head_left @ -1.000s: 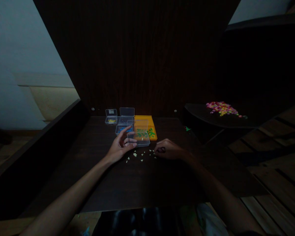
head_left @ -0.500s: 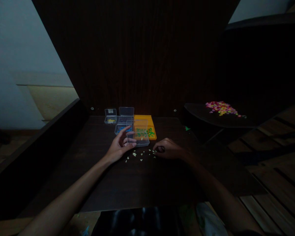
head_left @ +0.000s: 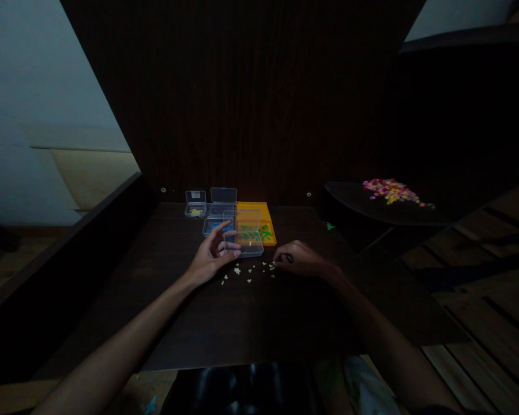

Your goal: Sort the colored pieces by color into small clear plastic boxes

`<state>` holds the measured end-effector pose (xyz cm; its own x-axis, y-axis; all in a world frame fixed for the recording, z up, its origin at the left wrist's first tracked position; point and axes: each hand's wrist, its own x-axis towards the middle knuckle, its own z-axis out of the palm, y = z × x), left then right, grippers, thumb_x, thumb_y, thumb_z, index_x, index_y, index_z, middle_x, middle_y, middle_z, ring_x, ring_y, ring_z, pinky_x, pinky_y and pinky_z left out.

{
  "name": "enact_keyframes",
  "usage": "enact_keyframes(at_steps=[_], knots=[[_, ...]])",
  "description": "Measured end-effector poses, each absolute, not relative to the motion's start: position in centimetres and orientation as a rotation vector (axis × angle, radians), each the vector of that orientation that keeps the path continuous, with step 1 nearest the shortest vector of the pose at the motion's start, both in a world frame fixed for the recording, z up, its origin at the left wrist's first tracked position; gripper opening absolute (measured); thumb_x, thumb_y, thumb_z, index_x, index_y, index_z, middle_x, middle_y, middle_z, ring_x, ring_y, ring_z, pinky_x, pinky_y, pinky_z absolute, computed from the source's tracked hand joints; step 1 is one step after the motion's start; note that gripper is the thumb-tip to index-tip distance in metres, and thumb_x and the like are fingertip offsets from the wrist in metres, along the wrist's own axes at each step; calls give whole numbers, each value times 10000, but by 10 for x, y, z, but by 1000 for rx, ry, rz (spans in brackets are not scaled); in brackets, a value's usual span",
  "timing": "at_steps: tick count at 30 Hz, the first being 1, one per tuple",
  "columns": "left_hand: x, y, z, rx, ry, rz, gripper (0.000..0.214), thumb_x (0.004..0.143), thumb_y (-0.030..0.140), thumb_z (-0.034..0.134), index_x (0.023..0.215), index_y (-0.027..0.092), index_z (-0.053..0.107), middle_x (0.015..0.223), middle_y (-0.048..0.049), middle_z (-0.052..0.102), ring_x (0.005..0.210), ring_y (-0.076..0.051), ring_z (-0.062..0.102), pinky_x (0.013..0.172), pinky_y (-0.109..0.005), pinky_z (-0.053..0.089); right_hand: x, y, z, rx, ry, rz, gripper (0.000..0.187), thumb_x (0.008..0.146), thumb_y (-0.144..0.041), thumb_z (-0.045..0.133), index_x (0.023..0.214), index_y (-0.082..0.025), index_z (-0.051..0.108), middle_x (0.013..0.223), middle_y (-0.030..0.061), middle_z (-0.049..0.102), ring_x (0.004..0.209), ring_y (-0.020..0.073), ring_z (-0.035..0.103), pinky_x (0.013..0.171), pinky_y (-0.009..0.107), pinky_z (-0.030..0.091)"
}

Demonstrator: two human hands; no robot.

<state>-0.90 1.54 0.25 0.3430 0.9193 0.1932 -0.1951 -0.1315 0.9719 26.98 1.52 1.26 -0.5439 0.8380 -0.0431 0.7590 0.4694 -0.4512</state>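
Note:
My left hand [head_left: 210,253] grips the left side of a clear plastic box [head_left: 253,251], its thumb at the front and fingers behind the wall. The box's lid stands open, and one pale piece [head_left: 250,244] shows inside. Small pale yellowish pieces [head_left: 237,270] lie scattered on the dark tabletop in front of the box. Over the right end of that scatter, my right hand [head_left: 297,259] is closed in a pinch, with a pale piece [head_left: 274,263] at its fingertips. The piece's exact shape is too small to make out.
Behind the box sits a yellow case [head_left: 273,235] with green pieces. Clear boxes with blue pieces [head_left: 218,226] and yellow pieces [head_left: 196,211] stand to the left. A colourful pile [head_left: 389,191] lies on a shelf at right. A dark panel [head_left: 251,104] rises behind.
My right hand has shifted slightly right and its fingertips have drawn closer together on a pale piece. My left hand and the clear box hold their place.

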Motion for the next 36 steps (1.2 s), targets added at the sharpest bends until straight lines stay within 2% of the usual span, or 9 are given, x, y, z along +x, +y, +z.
enact_keyframes(at_steps=[10, 21, 30, 36], knots=[[-9, 16, 3, 1350, 740, 1117, 765, 696, 246, 802, 1356, 268, 415, 1276, -111, 542, 937, -173, 661, 875, -367, 550, 269, 13, 12, -1294, -2546, 645, 161, 824, -295, 637, 904, -182, 719, 738, 8, 663, 624, 112, 548, 590, 222, 360], [-8, 14, 4, 1342, 732, 1108, 749, 712, 219, 789, 1351, 260, 401, 1276, -100, 538, 939, -152, 650, 875, -335, 543, 267, 12, 13, -1233, -2549, 701, 189, 828, -269, 622, 976, -191, 710, 757, 4, 655, 646, 115, 568, 612, 223, 395], [-8, 15, 3, 1343, 718, 1117, 743, 711, 211, 790, 1343, 258, 402, 1269, -101, 538, 931, -149, 655, 856, -317, 545, 271, 13, 12, -1185, -2572, 658, 170, 799, -194, 606, 931, -188, 713, 789, 12, 666, 667, 119, 566, 636, 229, 398], [-8, 14, 4, 1336, 722, 1114, 743, 707, 210, 791, 1339, 255, 403, 1269, -97, 538, 930, -145, 650, 855, -316, 543, 269, 11, 16, -1177, -2582, 672, 229, 808, -191, 594, 1005, -196, 710, 791, 11, 662, 663, 121, 562, 629, 230, 400]])
